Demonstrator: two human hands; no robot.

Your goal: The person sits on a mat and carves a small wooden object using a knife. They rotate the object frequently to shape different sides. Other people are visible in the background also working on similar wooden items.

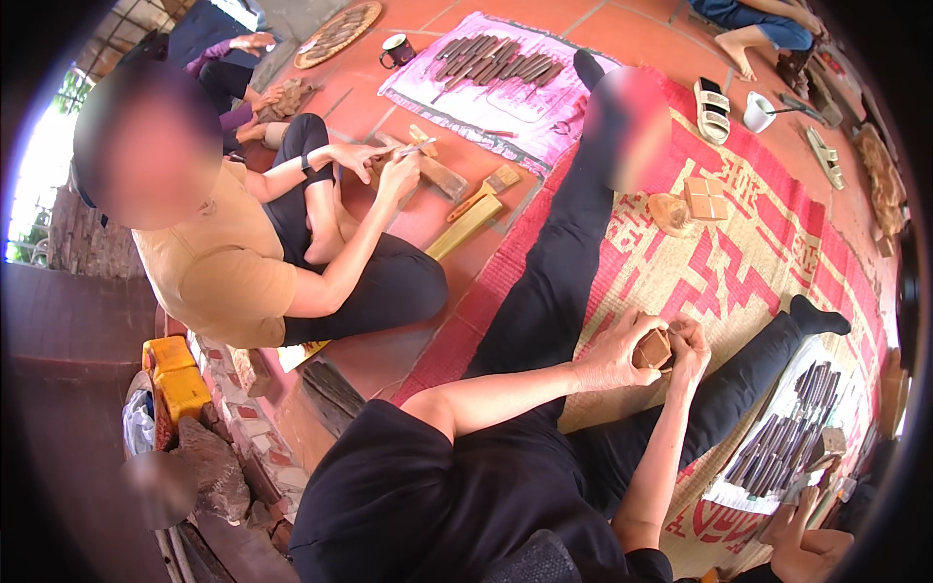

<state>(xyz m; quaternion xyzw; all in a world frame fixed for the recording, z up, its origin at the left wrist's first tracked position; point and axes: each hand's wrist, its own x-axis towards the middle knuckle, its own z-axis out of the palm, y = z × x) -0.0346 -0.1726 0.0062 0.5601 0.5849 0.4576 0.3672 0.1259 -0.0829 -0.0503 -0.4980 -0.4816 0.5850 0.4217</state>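
At the far left a co-worker in a tan shirt (219, 257) sits on the tiled floor (428, 19), working a wooden piece (428, 165) with a thin tool. Moving right, the person's left hand (612, 355) is curled closed around a small brown wooden block (653, 348), cupping it from the left and below. The block sits between both hands, above the red patterned mat (719, 262) and the outstretched black-trousered legs. Just to its right, the right hand (692, 352) is closed against the block's other side; it may pinch a small tool, though the view is too blurred to say. Both forearms rise from the lower edge and converge on the block. Further right lies a row of carving chisels (787, 437) on a cloth.
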